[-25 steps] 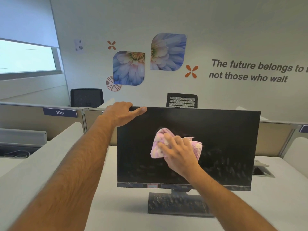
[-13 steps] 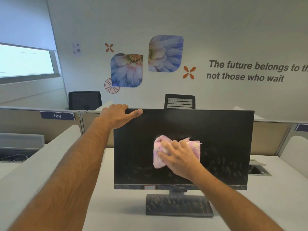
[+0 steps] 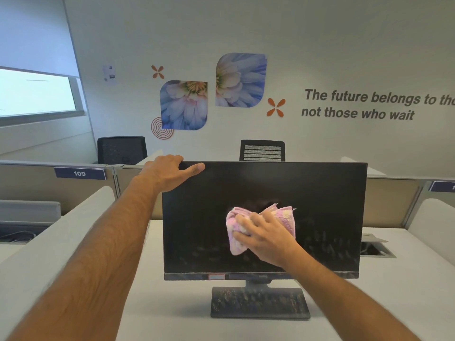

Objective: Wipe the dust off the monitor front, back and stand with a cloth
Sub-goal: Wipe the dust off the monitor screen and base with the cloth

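While the left hand [image 3: 170,172] grips the monitor [image 3: 327,193] at its top left corner, fingers curled over the upper edge and thumb laid along the front, the screen stands upright on a white desk [image 3: 406,286]. Near the middle of the dark screen, the right hand [image 3: 267,236] presses a crumpled pink cloth [image 3: 234,239] flat against the glass, its fingers spread and slightly bent over the folds. Dusty smears show across the lower part of the screen to the right of the cloth, and the stand [image 3: 259,302] below is speckled with dust.
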The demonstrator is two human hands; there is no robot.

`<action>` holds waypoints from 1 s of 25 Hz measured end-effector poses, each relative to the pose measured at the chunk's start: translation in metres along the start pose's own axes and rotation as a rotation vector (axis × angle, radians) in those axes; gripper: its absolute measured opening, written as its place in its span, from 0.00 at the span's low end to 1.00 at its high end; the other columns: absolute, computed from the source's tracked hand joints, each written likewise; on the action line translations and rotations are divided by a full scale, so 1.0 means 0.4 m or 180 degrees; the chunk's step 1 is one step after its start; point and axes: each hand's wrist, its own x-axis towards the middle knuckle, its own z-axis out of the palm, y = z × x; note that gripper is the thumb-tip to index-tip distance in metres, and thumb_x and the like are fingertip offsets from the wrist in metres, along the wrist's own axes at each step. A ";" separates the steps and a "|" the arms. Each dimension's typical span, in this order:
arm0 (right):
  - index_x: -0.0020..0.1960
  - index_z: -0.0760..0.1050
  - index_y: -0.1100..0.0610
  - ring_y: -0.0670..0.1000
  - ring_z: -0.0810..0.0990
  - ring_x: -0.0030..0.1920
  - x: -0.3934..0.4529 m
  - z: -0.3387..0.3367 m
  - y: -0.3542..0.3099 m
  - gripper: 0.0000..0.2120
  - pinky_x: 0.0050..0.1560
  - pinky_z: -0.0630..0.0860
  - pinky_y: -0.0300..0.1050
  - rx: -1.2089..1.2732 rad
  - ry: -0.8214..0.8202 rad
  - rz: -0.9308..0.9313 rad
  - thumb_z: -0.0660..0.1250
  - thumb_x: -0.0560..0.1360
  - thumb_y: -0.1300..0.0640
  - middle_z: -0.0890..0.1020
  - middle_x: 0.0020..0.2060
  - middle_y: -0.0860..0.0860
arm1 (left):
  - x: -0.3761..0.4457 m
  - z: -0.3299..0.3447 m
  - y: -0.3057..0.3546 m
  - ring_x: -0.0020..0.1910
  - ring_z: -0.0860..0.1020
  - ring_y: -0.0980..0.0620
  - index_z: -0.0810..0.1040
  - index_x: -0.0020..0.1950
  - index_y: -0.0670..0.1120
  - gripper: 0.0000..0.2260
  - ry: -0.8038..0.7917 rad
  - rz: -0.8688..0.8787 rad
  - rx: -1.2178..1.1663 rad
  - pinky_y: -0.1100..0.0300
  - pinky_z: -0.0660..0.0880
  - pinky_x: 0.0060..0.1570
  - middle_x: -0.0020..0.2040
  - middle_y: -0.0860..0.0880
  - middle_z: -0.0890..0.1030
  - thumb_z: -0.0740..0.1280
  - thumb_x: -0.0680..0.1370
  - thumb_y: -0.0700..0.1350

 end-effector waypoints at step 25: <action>0.63 0.74 0.49 0.59 0.79 0.56 -0.109 0.021 0.053 0.29 0.51 0.80 0.58 0.0079 0.0096 0.0067 0.80 0.66 0.50 0.76 0.65 0.56 | 0.011 0.024 0.196 0.48 0.73 0.49 0.71 0.47 0.51 0.44 0.0167 0.0364 0.0233 0.39 0.68 0.66 0.50 0.50 0.78 0.38 0.61 0.85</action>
